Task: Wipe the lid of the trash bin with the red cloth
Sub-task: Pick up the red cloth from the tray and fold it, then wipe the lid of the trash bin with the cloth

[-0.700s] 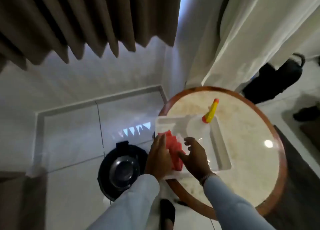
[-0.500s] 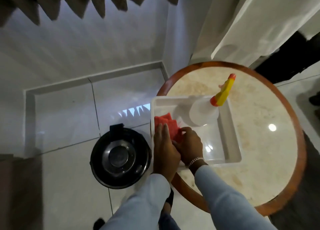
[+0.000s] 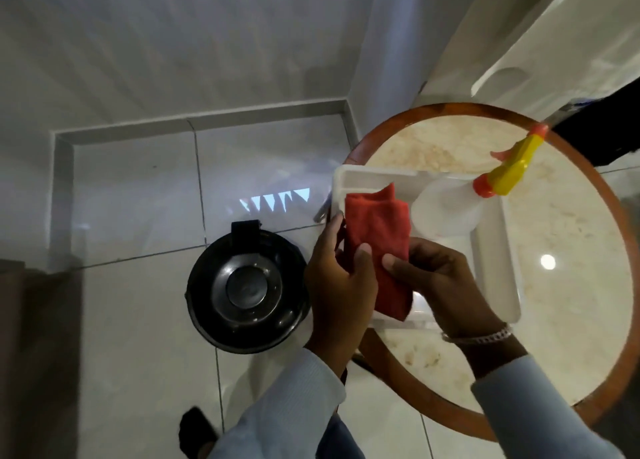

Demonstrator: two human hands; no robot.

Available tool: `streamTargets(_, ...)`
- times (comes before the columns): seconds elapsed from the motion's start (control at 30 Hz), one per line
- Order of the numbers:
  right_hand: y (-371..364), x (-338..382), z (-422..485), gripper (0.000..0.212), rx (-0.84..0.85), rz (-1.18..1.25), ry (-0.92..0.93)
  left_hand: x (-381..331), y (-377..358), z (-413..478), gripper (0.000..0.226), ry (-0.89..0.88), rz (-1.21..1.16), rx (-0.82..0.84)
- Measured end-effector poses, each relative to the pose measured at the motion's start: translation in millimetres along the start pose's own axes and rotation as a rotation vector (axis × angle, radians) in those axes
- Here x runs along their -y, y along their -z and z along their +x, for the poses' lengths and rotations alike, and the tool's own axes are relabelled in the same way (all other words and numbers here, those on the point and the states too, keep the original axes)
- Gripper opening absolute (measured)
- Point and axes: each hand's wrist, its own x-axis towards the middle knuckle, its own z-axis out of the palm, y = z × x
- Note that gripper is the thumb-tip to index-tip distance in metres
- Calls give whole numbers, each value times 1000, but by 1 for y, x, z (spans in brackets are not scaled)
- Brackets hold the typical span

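Note:
The folded red cloth (image 3: 379,237) is held up over the left end of a white tray (image 3: 498,251). My left hand (image 3: 337,285) grips its left edge with the thumb on top. My right hand (image 3: 440,282) pinches its right side. The trash bin (image 3: 247,287) is round and black with a shiny metal lid, and it stands on the floor just left of my left hand, beside the table.
A round marble-topped table with a wooden rim (image 3: 585,285) carries the tray. A clear spray bottle with a yellow and orange nozzle (image 3: 450,206) lies in the tray. White tiled floor surrounds the bin, with a wall corner behind. Pale curtains hang at the upper right.
Both hands have lifted the red cloth out of the tray and spread it between them. The view has tilted down and closer to the bin and table.

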Motion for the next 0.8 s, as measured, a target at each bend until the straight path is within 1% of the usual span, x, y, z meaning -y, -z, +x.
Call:
streamTargets(0.07,-12,12,-5,28,28,33,21,-10,23,-1,40,70,-115,35)
streamTargets(0.13,-31,21,-10,30,53,45,28,-11,49,-2,38,108,-200,39)
streamTargets(0.2,-62,21,-16,31,72,22,38,4,78,-2,36,104,-241,0)
streamTargets(0.27,-99,9,-19,34,54,-39,73,29,105,0,31,92,-244,-41)
streamTargets(0.33,-132,-19,-17,42,3,-117,106,58,124,6,28,103,-207,-62)
streamTargets(0.43,-174,-81,2,51,-100,-224,109,118,146,26,33,132,-98,-86)
streamTargets(0.5,-194,-119,20,48,-162,-309,124,156,155,44,36,124,-34,-68)
streamTargets(0.57,-208,-149,39,43,-200,-354,127,189,164,61,34,75,29,-37)
streamTargets(0.67,-219,-190,68,36,-188,-507,156,238,182,87,38,37,85,-20)
streamTargets(0.73,-218,-215,82,35,-164,-649,173,268,195,101,37,21,114,-95)
streamTargets(0.8,-213,-231,89,42,-189,-815,233,288,207,108,34,-116,186,-195)
